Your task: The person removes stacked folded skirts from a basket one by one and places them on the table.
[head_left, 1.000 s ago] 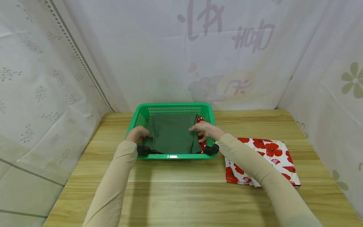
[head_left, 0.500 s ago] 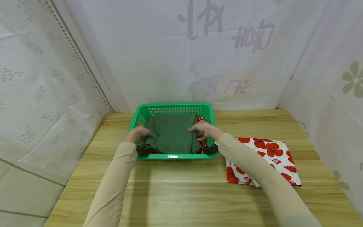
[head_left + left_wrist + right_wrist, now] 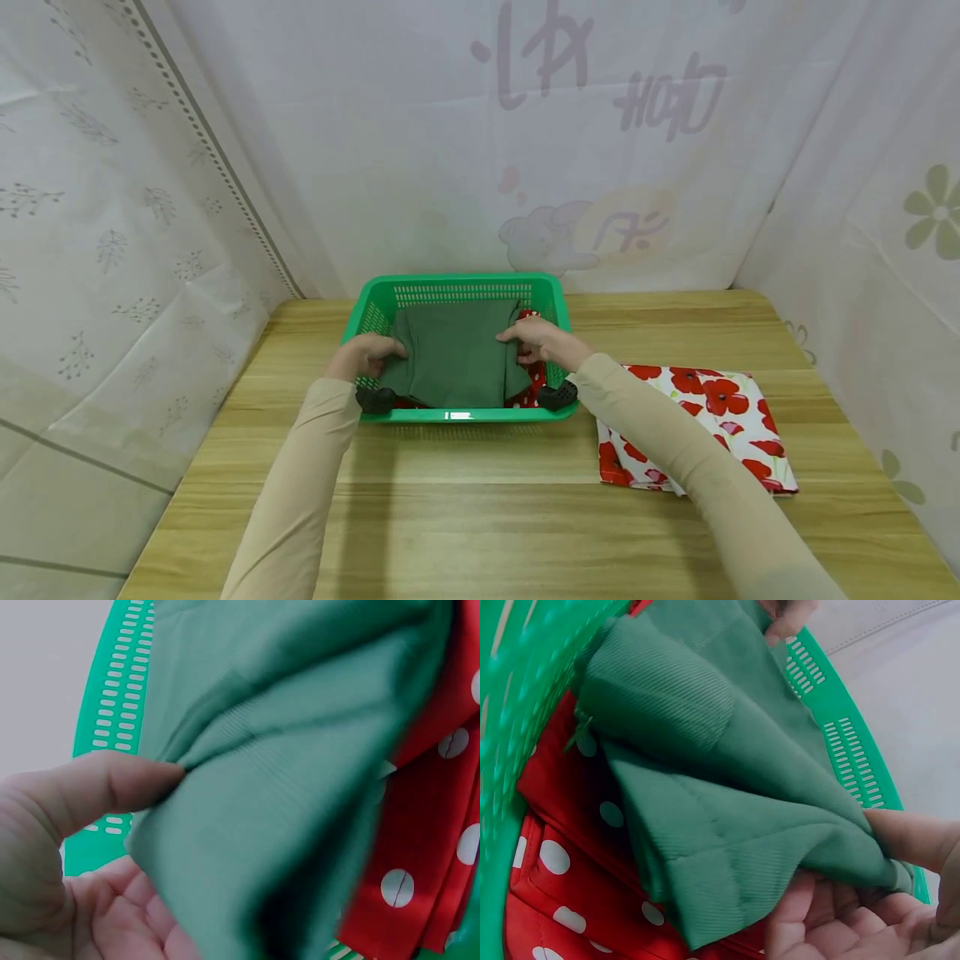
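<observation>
A folded dark green cloth (image 3: 457, 354) lies in a green plastic basket (image 3: 457, 414), over a red cloth with white dots (image 3: 536, 385). The left hand (image 3: 369, 354) pinches the green cloth's left side; in the left wrist view its thumb (image 3: 142, 784) lies on top and its fingers are under the edge of the green cloth (image 3: 247, 772). At the right side the right hand (image 3: 543, 342) grips the same cloth; the right wrist view shows thumb and curled fingers (image 3: 832, 919) around the fold, with the dotted red cloth (image 3: 570, 847) below.
To the right of the basket, a folded white cloth with red flowers (image 3: 723, 400) lies on the wooden table (image 3: 480, 517), partly under the right forearm. White patterned sheets (image 3: 390, 167) hang behind and at the sides.
The green cloth's lower edge has shifted slightly and more of the dotted red cloth shows at the right. The right fingers have moved a little under the cloth's right edge.
</observation>
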`<state>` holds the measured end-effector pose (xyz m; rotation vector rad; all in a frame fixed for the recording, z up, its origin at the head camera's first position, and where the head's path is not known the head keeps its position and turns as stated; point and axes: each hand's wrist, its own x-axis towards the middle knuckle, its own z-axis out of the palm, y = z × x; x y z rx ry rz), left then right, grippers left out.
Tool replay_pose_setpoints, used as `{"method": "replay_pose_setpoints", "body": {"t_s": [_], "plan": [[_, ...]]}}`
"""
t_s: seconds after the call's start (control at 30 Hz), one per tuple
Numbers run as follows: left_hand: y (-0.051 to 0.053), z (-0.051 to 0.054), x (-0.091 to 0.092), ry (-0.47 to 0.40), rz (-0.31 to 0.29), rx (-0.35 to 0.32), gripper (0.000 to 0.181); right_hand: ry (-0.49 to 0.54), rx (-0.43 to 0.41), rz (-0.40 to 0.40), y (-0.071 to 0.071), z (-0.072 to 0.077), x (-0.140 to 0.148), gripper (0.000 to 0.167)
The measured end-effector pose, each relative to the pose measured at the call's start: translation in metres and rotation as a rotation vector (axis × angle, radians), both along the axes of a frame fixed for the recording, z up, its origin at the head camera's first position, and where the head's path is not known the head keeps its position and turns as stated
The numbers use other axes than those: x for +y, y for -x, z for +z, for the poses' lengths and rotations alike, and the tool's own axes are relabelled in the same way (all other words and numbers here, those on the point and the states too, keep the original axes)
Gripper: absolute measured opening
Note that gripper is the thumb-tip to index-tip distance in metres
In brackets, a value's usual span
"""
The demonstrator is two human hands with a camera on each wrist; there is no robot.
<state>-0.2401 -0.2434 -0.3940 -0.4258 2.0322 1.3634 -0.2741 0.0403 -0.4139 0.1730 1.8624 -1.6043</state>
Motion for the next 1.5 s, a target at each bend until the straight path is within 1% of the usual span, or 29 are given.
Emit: {"method": "replay_pose_setpoints", "body": {"t_s": [0.1, 0.17, 0.23, 0.3, 0.37, 0.4, 0.43, 0.53, 0.57, 0.6, 0.67, 0.7, 0.77, 0.8, 0.83, 0.87, 0.9, 1.03, 1.17, 1.33, 1.5], "plan": [[-0.001, 0.002, -0.003, -0.047, 0.017, -0.001, 0.042, 0.031, 0.002, -0.014, 0.001, 0.000, 0.000, 0.038], [0.000, 0.002, -0.004, -0.077, 0.039, -0.001, 0.036, 0.045, 0.000, -0.023, 0.001, 0.001, 0.001, 0.047], [0.000, 0.003, -0.005, -0.069, 0.064, 0.021, 0.031, 0.053, -0.002, -0.031, 0.001, 0.002, 0.002, 0.046], [0.000, 0.005, -0.006, -0.065, 0.073, 0.052, 0.031, 0.068, -0.001, -0.033, 0.002, 0.004, 0.003, 0.040], [-0.001, 0.007, -0.007, -0.058, 0.078, 0.085, 0.036, 0.088, 0.004, -0.025, 0.002, 0.006, 0.004, 0.049], [-0.002, 0.008, -0.007, -0.053, 0.077, 0.097, 0.041, 0.103, 0.007, -0.023, 0.002, 0.007, 0.005, 0.045], [-0.003, 0.010, -0.007, -0.060, 0.074, 0.104, 0.046, 0.121, 0.007, -0.022, 0.002, 0.009, 0.006, 0.052], [-0.004, 0.014, -0.008, -0.072, 0.075, 0.119, 0.051, 0.167, 0.005, -0.030, 0.001, 0.015, 0.009, 0.039], [-0.004, 0.016, -0.008, -0.075, 0.074, 0.121, 0.050, 0.174, 0.006, -0.036, 0.001, 0.017, 0.009, 0.027], [-0.004, 0.018, -0.008, -0.077, 0.076, 0.124, 0.045, 0.177, 0.007, -0.039, 0.001, 0.019, 0.010, 0.019], [-0.004, 0.022, -0.008, -0.081, 0.076, 0.133, 0.035, 0.185, 0.002, -0.049, 0.000, 0.023, 0.011, 0.017], [-0.004, 0.025, -0.008, -0.082, 0.068, 0.138, 0.032, 0.188, 0.003, -0.047, 0.000, 0.025, 0.012, 0.021], [-0.004, 0.029, -0.007, -0.084, 0.064, 0.149, 0.027, 0.192, 0.003, -0.042, -0.002, 0.030, 0.015, 0.044], [-0.005, 0.031, -0.007, -0.085, 0.060, 0.155, 0.026, 0.201, 0.001, -0.039, -0.002, 0.032, 0.016, 0.057], [-0.005, 0.032, -0.006, -0.089, 0.056, 0.159, 0.026, 0.216, -0.003, -0.037, -0.003, 0.034, 0.017, 0.067], [-0.006, 0.034, -0.006, -0.094, 0.050, 0.165, 0.027, 0.225, -0.001, -0.031, -0.003, 0.035, 0.019, 0.074], [-0.006, 0.036, -0.006, -0.100, 0.049, 0.169, 0.029, 0.234, 0.002, -0.025, -0.004, 0.037, 0.021, 0.076], [-0.009, 0.040, -0.003, -0.137, 0.048, 0.191, 0.031, 0.271, 0.020, -0.005, -0.005, 0.041, 0.027, 0.073], [-0.013, 0.045, 0.001, -0.167, 0.044, 0.220, 0.023, 0.282, 0.050, 0.022, -0.009, 0.046, 0.035, 0.070], [-0.020, 0.052, 0.007, -0.217, 0.058, 0.238, 0.015, 0.281, 0.093, 0.061, -0.018, 0.054, 0.046, 0.057], [-0.028, 0.057, 0.014, -0.266, 0.061, 0.257, 0.014, 0.278, 0.126, 0.091, -0.029, 0.063, 0.057, 0.047]]}}
